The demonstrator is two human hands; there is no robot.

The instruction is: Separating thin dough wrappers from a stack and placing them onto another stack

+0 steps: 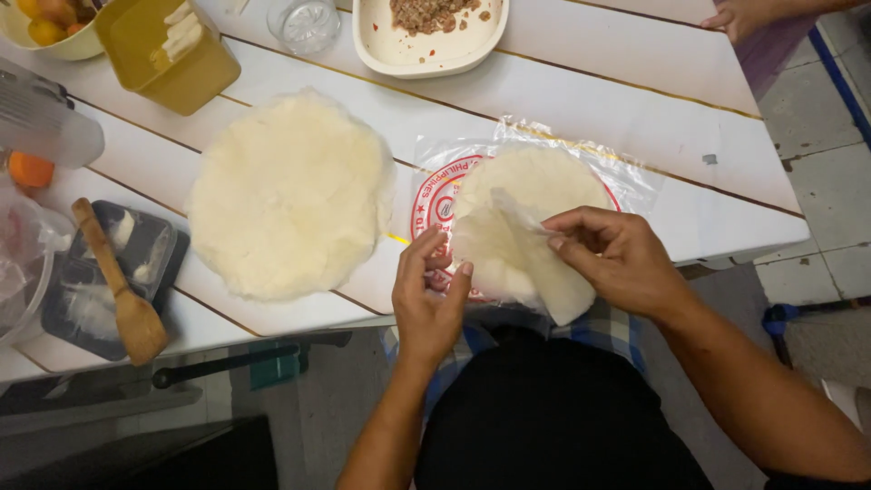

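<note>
Wrapper: one thin, pale, round sheet, part-lifted off the stack that lies on a clear bag at the table edge. Judged very light, limp and easily torn; best taken at its rim and peeled slowly. Right hand pinches the raised edge between thumb and fingers. Left hand pinches the near edge. A second, larger stack lies bare to the left. Beyond: dish of minced filling, glass, yellow tub. Wooden spatula rests on a dark tray. Another person's hand at the far corner.
</note>
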